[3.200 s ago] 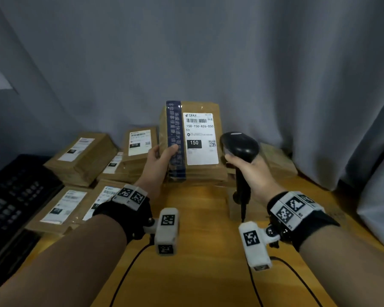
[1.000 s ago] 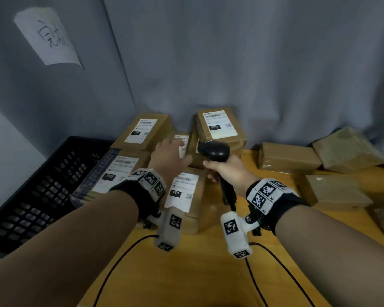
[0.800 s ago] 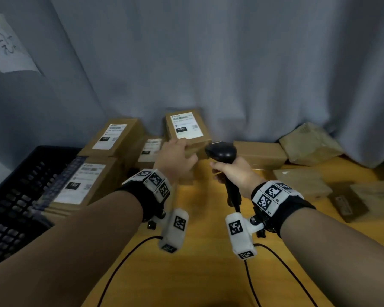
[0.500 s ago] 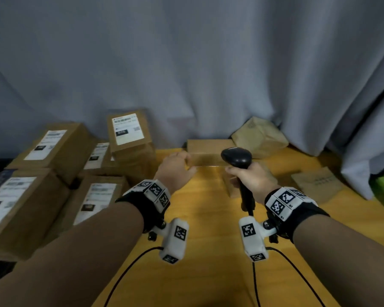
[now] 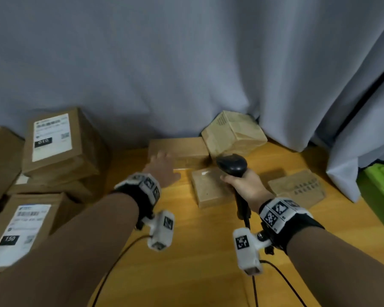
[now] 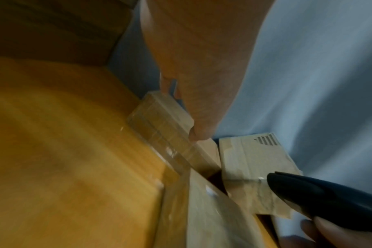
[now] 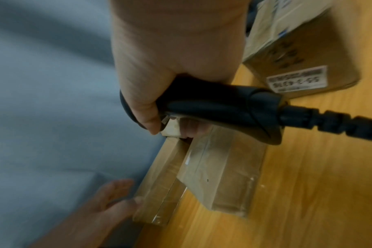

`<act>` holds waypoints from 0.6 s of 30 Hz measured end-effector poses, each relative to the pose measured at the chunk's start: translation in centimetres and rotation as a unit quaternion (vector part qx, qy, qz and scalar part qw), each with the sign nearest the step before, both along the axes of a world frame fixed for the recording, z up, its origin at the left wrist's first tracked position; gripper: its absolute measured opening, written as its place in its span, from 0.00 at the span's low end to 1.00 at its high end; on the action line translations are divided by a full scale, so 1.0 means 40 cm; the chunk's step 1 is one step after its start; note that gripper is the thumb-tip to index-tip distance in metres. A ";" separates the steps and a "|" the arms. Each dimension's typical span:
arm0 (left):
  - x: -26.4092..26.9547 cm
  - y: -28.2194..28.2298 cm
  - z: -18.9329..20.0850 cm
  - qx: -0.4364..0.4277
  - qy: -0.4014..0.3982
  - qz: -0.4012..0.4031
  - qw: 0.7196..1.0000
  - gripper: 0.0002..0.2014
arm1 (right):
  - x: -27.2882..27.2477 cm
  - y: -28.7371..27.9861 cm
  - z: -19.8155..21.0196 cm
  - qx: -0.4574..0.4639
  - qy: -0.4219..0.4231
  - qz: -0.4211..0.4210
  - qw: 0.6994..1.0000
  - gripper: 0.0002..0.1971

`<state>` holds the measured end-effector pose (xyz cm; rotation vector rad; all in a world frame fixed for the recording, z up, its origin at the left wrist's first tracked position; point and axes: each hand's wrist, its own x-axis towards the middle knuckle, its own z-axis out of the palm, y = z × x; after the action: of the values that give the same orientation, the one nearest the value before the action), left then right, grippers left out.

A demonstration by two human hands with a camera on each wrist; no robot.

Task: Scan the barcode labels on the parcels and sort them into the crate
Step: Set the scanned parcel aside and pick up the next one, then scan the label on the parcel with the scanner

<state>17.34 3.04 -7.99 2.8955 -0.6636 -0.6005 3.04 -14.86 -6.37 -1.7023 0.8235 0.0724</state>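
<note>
A long plain brown parcel [image 5: 177,149] lies at the back of the wooden table [image 5: 197,251], against the curtain. My left hand [image 5: 162,167] reaches over its left end with straight, spread fingers. The fingertips [image 7: 125,199] touch that end of the parcel [image 7: 159,188] without curling round it. My right hand [image 5: 244,185] grips the handle of a black barcode scanner [image 5: 232,166], held upright above a small tape-wrapped parcel [image 5: 208,189]. The crate is out of view.
Labelled parcels [image 5: 60,142] are stacked at the left, with another [image 5: 20,231] nearer me. A crumpled box [image 5: 233,131] sits at the back and a flat parcel [image 5: 297,187] to the right. A green object [image 5: 381,189] is at the far right. The scanner cable [image 7: 329,122] trails toward me.
The view has swung right, away from the black crate and the labelled stack. My left hand has moved from the labelled parcels to the long plain parcel. The right hand still holds the scanner.
</note>
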 end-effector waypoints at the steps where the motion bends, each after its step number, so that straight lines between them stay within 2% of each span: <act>1: 0.035 -0.008 -0.001 0.015 -0.010 -0.006 1.000 0.31 | 0.023 -0.003 -0.010 -0.005 0.001 0.013 1.000 0.15; 4: 0.125 -0.015 -0.006 0.017 -0.046 -0.030 0.998 0.33 | 0.084 0.008 -0.029 -0.015 0.013 0.022 1.000 0.11; 7: 0.190 -0.022 -0.045 0.029 -0.037 -0.040 0.998 0.39 | 0.129 0.011 -0.059 -0.023 0.018 0.021 0.999 0.23; 10: 0.220 -0.016 -0.094 0.078 -0.014 -0.058 0.995 0.46 | 0.141 0.026 -0.081 -0.007 0.023 0.003 1.000 0.12; 12: 0.226 -0.002 -0.114 0.117 -0.010 -0.068 0.991 0.50 | 0.138 0.028 -0.097 0.008 0.028 -0.001 1.000 0.15; 18: 0.244 0.028 -0.086 0.131 -0.034 -0.079 0.988 0.47 | 0.147 0.041 -0.132 -0.008 0.041 -0.019 0.999 0.22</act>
<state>27.10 4.14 -11.44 3.1377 -0.8935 -0.6562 8.91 -13.23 -11.64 -1.7065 0.9185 0.1109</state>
